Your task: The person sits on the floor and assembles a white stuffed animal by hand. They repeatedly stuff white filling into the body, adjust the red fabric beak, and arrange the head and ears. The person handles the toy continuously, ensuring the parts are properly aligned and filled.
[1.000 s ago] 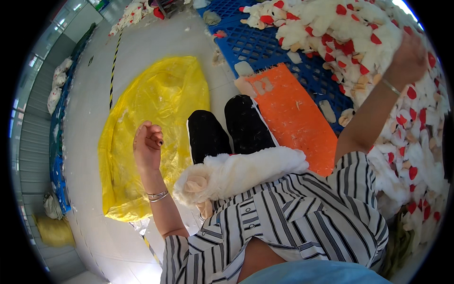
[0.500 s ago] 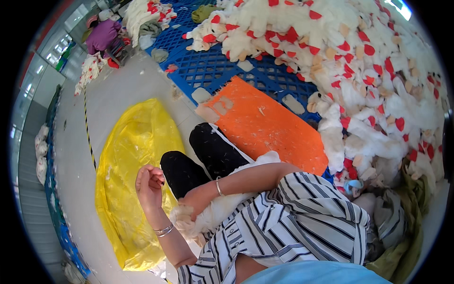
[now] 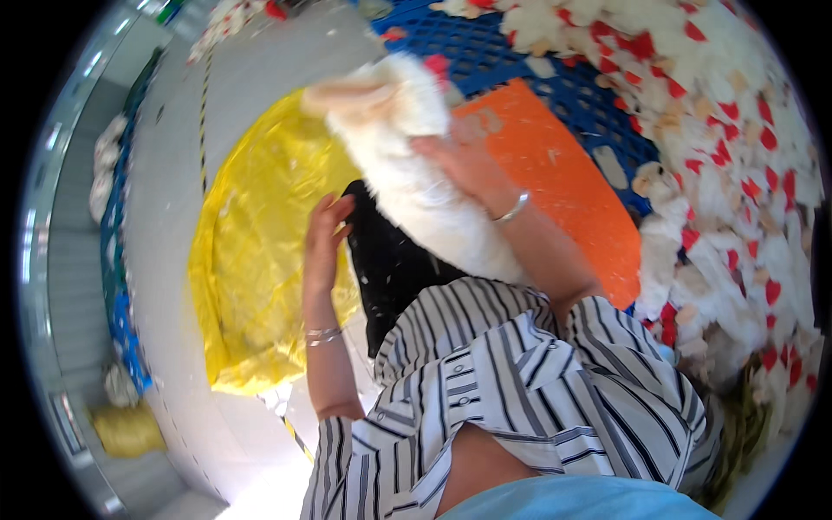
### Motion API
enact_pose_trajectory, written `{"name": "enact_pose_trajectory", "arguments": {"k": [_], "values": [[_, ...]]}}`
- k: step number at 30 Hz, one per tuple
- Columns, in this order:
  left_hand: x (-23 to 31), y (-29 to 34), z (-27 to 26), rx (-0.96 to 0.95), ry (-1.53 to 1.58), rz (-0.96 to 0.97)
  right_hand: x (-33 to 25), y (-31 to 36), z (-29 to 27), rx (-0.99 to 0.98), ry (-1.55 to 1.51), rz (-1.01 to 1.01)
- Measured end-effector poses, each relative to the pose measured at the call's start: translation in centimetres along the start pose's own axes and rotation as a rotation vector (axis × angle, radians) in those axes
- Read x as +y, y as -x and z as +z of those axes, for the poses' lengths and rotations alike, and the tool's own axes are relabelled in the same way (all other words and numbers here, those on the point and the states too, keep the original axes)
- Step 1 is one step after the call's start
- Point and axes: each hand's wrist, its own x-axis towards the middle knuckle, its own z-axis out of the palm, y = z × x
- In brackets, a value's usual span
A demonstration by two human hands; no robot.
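Note:
A white fluffy plush toy skin (image 3: 425, 195), with a beige ear-like flap and a pinkish-red patch by its far end, stretches over my lap. My right hand (image 3: 459, 169) grips its upper part from the right side; the toy's far end is smeared by motion. Left of it, my left hand (image 3: 327, 234) is raised with the fingers apart and nothing in them. That hand is nearest to a large yellow plastic sack (image 3: 269, 234) on the floor. Beneath the toy shows my black-clad leg (image 3: 394, 269), dotted with white fluff.
An orange sheet (image 3: 555, 182) lies on a blue plastic pallet (image 3: 485, 43) ahead of me. A big heap of white plush skins (image 3: 719, 173) with red parts fills the right. Black-and-yellow tape (image 3: 204, 130) marks the grey floor (image 3: 260, 56). A yellowish bundle (image 3: 128, 431) sits at lower left.
My right hand has brought the plush up from my lap and out ahead, to the right of my left hand. The left hand remains raised and has opened slightly. The whole view has shifted.

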Motion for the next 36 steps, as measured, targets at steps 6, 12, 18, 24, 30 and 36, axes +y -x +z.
{"name": "enact_pose_trajectory", "arguments": {"k": [6, 12, 18, 24, 30, 36], "values": [[2.2, -1.2, 3.6, -0.142, 0.175, 0.375, -2.0, 0.7, 2.4, -0.287, 0.478, -0.603], [3.8, -2.2, 3.8, 0.126, 0.222, 0.224, -0.8, 2.5, 4.2, -0.375, 0.814, -0.642], [3.7, -2.3, 2.5, 0.387, 0.737, 0.117, -1.2, 3.2, 3.6, -0.53, 0.741, -0.445], [3.0, -1.2, -1.8, 0.088, 0.88, 0.416, -2.6, 2.0, -0.4, -0.861, 0.448, 0.077], [7.0, 1.0, 0.6, -0.024, 0.989, 0.332, -3.0, -1.3, 0.2, -0.313, 0.25, 0.007], [12.5, 1.1, 5.5, 0.341, 0.444, 0.162, -3.4, 0.0, 5.8, -0.574, -0.04, -0.283]]}}
